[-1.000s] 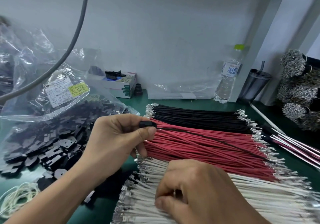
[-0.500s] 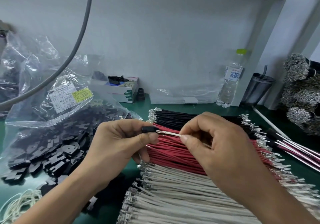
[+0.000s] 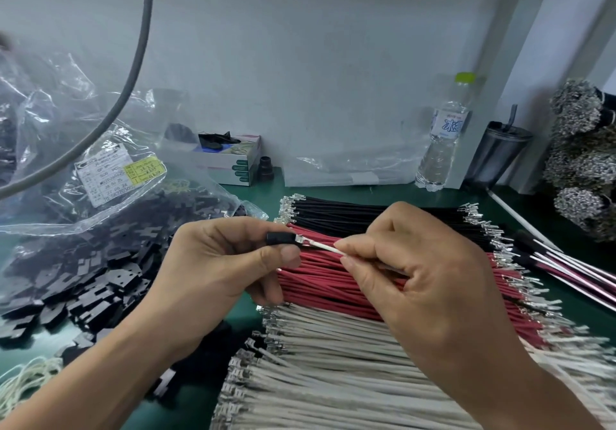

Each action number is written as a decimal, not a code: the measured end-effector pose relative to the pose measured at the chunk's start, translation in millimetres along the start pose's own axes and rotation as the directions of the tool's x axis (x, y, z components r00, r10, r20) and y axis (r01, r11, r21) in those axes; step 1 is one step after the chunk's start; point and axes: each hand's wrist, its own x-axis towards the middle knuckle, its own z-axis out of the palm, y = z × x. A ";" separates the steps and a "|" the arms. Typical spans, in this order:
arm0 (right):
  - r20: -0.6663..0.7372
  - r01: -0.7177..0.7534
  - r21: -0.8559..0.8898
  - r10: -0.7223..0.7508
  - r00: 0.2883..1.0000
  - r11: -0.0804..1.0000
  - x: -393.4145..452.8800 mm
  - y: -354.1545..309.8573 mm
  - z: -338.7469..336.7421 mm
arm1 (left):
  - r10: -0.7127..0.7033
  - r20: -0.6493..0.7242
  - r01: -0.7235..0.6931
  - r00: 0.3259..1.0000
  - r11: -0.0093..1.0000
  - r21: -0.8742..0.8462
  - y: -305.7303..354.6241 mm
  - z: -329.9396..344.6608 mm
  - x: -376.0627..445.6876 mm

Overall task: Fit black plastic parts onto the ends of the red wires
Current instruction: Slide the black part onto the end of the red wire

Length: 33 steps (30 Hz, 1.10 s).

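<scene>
Head view: bag of black parts (image 3: 100,263) beside red wires (image 3: 333,283).

Centre frame: left hand (image 3: 213,263) pinching plastic part (image 3: 280,238), right hand (image 3: 410,263) just right of it pinching wire (image 3: 321,245), wire tip touching part's opening. Below hands: wire rows (image 3: 333,283) on bench (image 3: 393,193), running centre to lower right. Left of frame: bag of parts (image 3: 100,229). Behind, along wall: box (image 3: 230,163) centre-left, bottle (image 3: 443,136) upper right, cup (image 3: 500,153) right of bottle. Far right edge: wire bundles (image 3: 580,163). Cable (image 3: 133,73) across upper left.
</scene>
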 end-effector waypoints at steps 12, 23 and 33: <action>0.004 -0.031 0.018 0.031 1.000 0.999 -2.3 9.4 5.3 | -0.016 0.055 0.016 0.998 1.000 -0.001 2.7 0.2 -2.4; -0.036 0.100 -0.077 -0.103 0.994 0.992 -2.7 12.4 17.5 | -0.010 0.058 0.001 0.998 0.987 0.158 5.9 -0.4 -4.4; 0.005 -0.035 0.181 0.035 0.999 0.983 -4.7 12.4 21.0 | 0.020 0.078 -0.032 0.997 0.988 0.154 7.3 1.9 -5.9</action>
